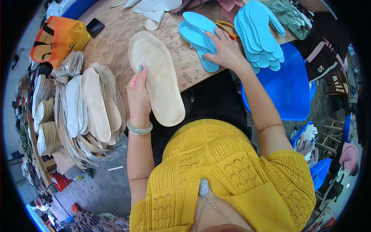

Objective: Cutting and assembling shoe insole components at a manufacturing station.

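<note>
A beige shoe insole is in my left hand, thumb on its upper face and fingers behind, tilted just over the table's front edge. My right hand reaches over a small pile of light blue insoles, thumb and fingers spread at the pile's right side. Whether the fingertips press on the top one I cannot tell. Partly hidden behind this hand lie yellow-handled scissors. A taller heap of blue insoles sits to the right of the hand.
Stacks of beige insoles crowd the table's left end, some in clear wrap. Beyond them stand an orange bag and a dark phone. White fabric scraps lie at the back. A blue tub is below the table's right edge.
</note>
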`<state>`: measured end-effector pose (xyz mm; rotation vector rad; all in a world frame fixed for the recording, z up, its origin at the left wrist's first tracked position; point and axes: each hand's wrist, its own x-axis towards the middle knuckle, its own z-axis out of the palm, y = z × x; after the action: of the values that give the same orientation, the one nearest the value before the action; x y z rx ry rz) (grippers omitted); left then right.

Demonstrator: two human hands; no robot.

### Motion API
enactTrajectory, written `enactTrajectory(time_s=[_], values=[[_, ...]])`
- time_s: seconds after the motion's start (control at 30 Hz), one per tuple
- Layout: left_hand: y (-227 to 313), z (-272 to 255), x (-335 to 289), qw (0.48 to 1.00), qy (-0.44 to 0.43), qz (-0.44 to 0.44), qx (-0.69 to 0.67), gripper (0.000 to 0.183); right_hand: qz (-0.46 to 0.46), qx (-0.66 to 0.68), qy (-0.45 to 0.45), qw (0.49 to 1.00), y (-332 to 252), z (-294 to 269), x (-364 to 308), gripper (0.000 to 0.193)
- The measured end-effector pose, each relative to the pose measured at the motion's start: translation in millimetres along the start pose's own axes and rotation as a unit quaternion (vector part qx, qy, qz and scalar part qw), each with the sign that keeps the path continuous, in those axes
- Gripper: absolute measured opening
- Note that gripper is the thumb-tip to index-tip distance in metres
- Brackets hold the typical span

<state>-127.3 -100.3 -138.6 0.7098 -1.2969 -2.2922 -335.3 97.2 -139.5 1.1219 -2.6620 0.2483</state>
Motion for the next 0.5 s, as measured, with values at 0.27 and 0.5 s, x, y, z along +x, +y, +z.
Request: enactTrajectory(time_s=[0.27, 0.5], values=[[0, 2, -1, 0.998, -0.031, -0.003, -0.047, 0.038, -0.015, 0.109, -0.073, 0.991, -40, -18, 7, 0.059], [17, -2, -14, 1.000, 0.017, 0.004, -0.024, 0.030, -0.029, -0.002, 0.027, 0.999, 35, 3, 51, 0.036]])
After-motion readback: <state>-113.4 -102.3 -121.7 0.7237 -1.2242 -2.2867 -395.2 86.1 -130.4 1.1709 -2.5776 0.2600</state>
